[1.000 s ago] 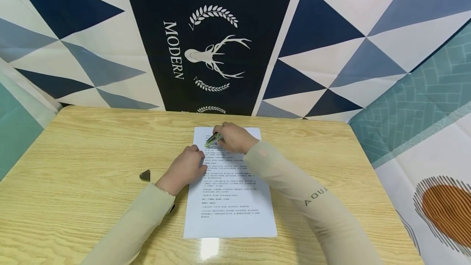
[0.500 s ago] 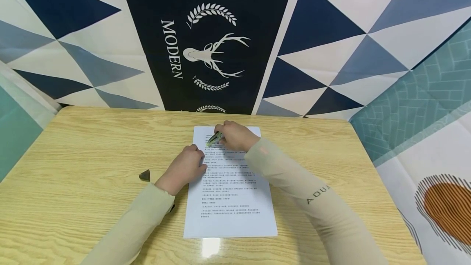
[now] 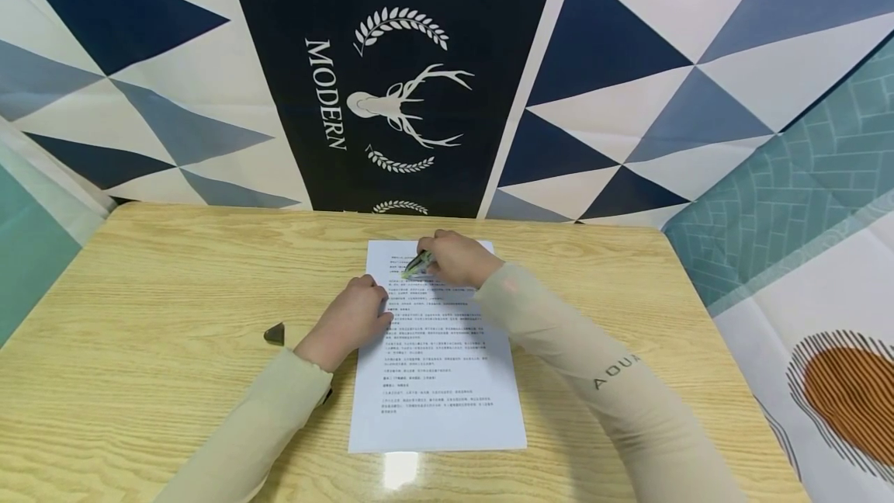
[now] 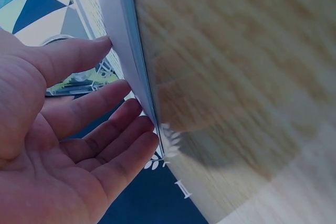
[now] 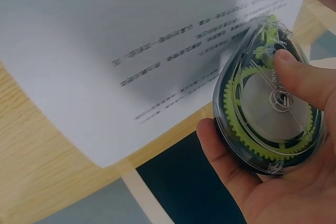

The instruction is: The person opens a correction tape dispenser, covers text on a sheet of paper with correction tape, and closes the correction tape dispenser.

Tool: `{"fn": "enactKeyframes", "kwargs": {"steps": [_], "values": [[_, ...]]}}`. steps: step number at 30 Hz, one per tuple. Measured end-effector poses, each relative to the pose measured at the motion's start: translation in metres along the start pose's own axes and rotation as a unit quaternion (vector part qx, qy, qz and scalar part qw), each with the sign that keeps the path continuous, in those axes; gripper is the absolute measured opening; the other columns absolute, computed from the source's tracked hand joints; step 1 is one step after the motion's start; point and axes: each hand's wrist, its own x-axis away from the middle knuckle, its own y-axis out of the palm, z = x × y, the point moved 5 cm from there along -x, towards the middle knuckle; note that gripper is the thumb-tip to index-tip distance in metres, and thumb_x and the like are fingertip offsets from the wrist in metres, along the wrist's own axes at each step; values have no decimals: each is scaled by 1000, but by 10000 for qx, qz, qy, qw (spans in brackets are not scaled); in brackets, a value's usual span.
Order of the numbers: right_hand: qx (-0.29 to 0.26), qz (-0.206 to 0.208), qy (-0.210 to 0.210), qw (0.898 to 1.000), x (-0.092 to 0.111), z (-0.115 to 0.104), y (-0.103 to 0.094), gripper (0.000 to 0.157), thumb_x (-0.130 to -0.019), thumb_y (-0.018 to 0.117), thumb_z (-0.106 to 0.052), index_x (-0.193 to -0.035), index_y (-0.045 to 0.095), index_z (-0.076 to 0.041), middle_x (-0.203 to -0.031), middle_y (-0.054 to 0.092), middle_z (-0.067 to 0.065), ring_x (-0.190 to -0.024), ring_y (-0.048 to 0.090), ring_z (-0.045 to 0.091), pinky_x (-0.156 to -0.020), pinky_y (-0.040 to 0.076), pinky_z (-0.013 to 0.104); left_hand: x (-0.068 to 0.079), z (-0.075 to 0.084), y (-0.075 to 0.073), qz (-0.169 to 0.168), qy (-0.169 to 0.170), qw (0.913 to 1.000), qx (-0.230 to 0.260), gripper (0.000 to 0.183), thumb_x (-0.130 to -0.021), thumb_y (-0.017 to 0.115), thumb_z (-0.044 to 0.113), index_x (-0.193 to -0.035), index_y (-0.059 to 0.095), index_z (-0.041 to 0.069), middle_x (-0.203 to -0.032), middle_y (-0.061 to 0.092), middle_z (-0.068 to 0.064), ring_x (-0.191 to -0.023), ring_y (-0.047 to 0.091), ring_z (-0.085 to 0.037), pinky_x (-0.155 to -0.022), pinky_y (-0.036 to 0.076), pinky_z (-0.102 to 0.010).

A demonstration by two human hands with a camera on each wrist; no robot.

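A printed sheet of paper [image 3: 447, 429] lies on the wooden table, with rows of dark text. My right hand [image 3: 457, 261] grips a correction tape dispenser [image 5: 273, 108], its clear case showing green gears. The dispenser's narrow tip is at the text in the upper part of the sheet. In the right wrist view the thumb presses on one face of the dispenser and fingers lie behind it. My left hand [image 3: 351, 315] rests at the sheet's left edge; in the left wrist view its fingertips [image 4: 149, 135] touch the paper, fingers bent only loosely.
A small dark wedge-shaped object [image 3: 275, 334] lies left of my left wrist. Another dark piece [image 3: 327, 396] shows beside the left sleeve, mostly hidden. Behind the table [image 3: 174, 270] hangs a patterned cloth [image 3: 587, 99] with triangles and a deer print.
My right hand has shifted slightly to the right with the correction tape dispenser, across the upper text. The left hand and the sheet stay in place.
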Motion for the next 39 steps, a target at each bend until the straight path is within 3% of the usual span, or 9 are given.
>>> {"fn": "enactKeyframes", "kwargs": {"steps": [19, 39], "values": [[83, -74, 146, 9998, 14, 22, -1, 33, -91, 59, -17, -124, 57, -15, -106, 59, 7, -90, 55, 19, -82, 47, 36, 2, 1, -1, -74, -112, 9999, 42, 29, -85, 67, 19, -102, 67, -4, -91, 58, -11, -83, 50, -20, -76, 48, -34], [-55, -4, 72, 10000, 17, 27, 1, 31, -91, 59, -17, -122, 57, -14, -106, 60, 8, -89, 55, 19, -83, 48, 36, 3, 3, -1, -86, -109, 9999, 8, 26, -85, 67, 18, -99, 67, -3, -87, 57, -9, -78, 49, -19, -71, 47, -32]]}}
